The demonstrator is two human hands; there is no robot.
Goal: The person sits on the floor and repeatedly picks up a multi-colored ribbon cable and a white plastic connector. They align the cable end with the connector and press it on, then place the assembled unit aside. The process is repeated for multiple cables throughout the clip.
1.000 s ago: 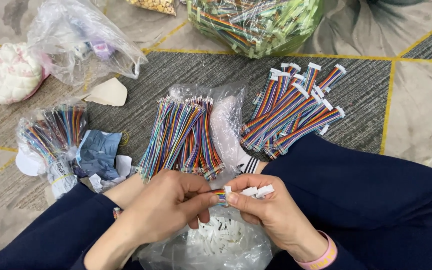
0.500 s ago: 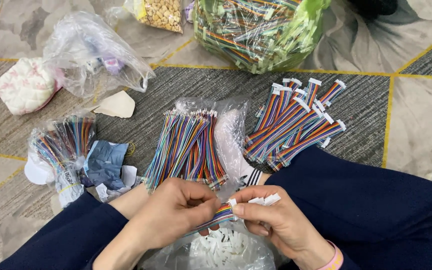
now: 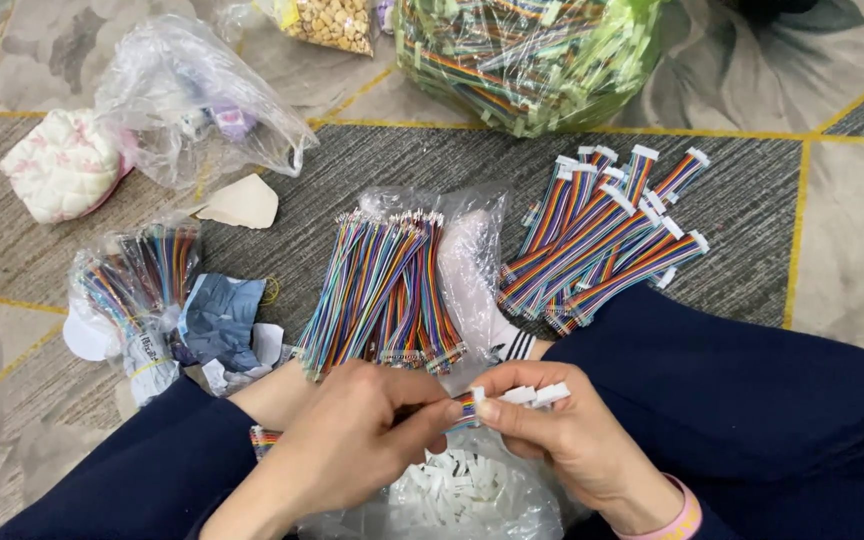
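— Both hands sit a touch lower and closer to the lap than half a second ago; the scene around them has hardly shifted.

— What are the fingers doing?

— In the head view, the left hand [image 3: 347, 445] has thumb and forefinger pinched together on the end of a rainbow ribbon cable [image 3: 464, 408]. The right hand [image 3: 572, 445] meets it fingertip to fingertip, its thumb and forefinger clamped on the same spot. A few white connectors [image 3: 537, 394] stick out from the top of the right hand's grip. The other fingers of both hands are curled in.

— Where is that cable?

— Between the two hands, above a clear bag of white connectors [image 3: 452, 495] on the lap. Its tail peeks out under the left wrist.

— And the packages on the carpet?

— Middle of the carpet [image 3: 852, 230]: a fan of loose rainbow cables [image 3: 382, 290] lying on a clear bag. Right of it, a pile of cables with white plugs [image 3: 602, 235], touching the dark blue trouser leg. At the far edge, a big green-tinted bag [image 3: 532, 55] stuffed with cables, and beside it a small bag of yellowish bits [image 3: 332, 22].

— The left side?

— A crumpled clear bag [image 3: 192, 100], a white-and-pink cloth bundle [image 3: 62, 165] just beside it, a cream scrap [image 3: 242, 203], and near the left sleeve a small bag of cables [image 3: 132, 290] with a white label, next to crumpled blue-grey paper [image 3: 217, 320].
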